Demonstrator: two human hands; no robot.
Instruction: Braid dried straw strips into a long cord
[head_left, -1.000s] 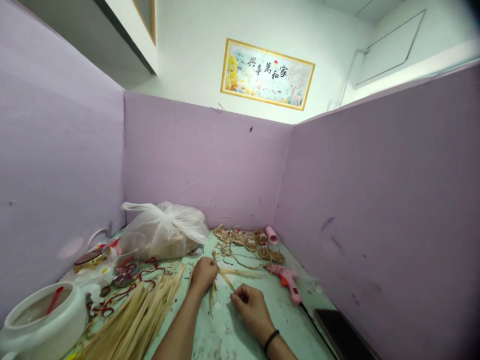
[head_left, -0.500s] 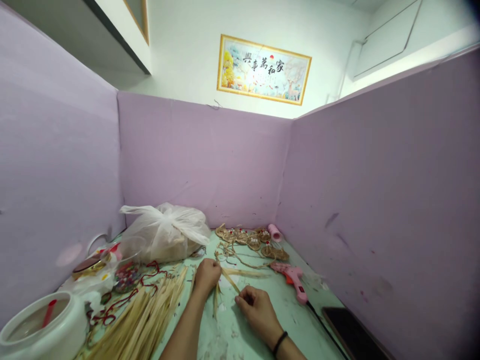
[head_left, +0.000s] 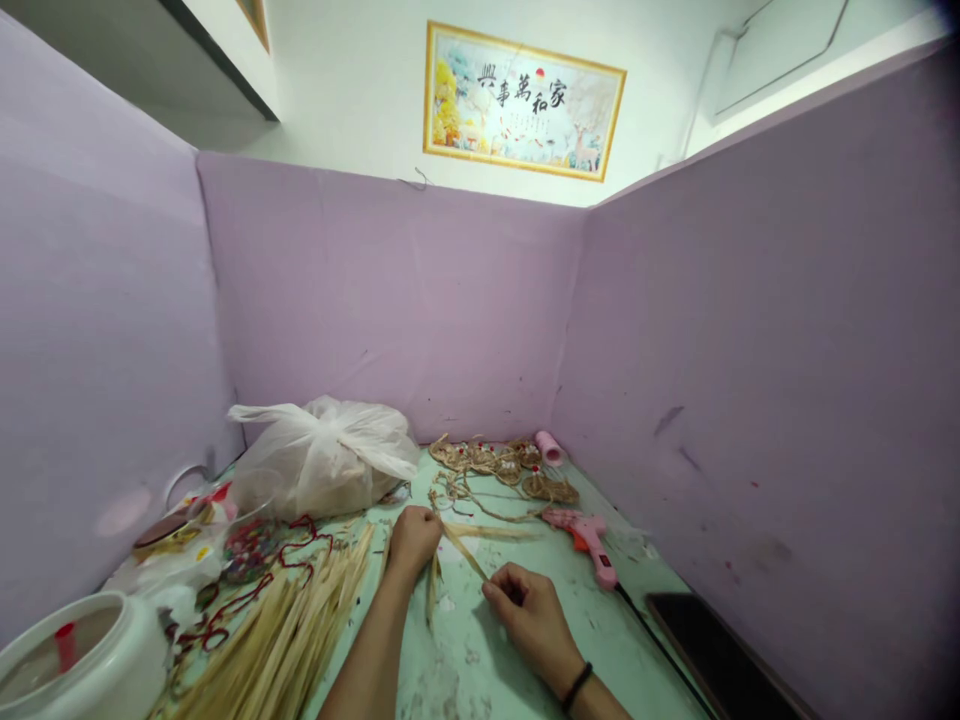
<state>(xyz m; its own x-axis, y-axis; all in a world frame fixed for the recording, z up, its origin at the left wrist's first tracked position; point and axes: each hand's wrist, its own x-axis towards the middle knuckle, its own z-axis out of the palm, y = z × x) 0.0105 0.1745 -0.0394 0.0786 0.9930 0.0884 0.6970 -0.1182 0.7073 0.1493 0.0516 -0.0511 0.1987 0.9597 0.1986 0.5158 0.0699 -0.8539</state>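
My left hand (head_left: 417,540) is closed over the gathered ends of several dry straw strips near the middle of the table. My right hand (head_left: 531,610), closer to me and to the right, pinches the end of one straw strip (head_left: 466,554), which runs taut between both hands. Other pale strips (head_left: 491,532) spread rightward from the left fist, and one hangs down toward me below it. What exactly the left fingers grip is hidden. A thick bundle of loose straw (head_left: 285,625) lies to the left of my left forearm.
Behind my hands sit braided straw pieces with red beads (head_left: 487,458) and a pink thread spool (head_left: 548,448). Right are a pink glue gun (head_left: 589,540) and a dark phone (head_left: 720,650). Left are a plastic bag (head_left: 330,460), red cord (head_left: 225,612) and a white pot (head_left: 97,660).
My right hand has moved slightly to the right and away from my left, still pinching the strip. The left hand stays in place; the view has shifted a little.
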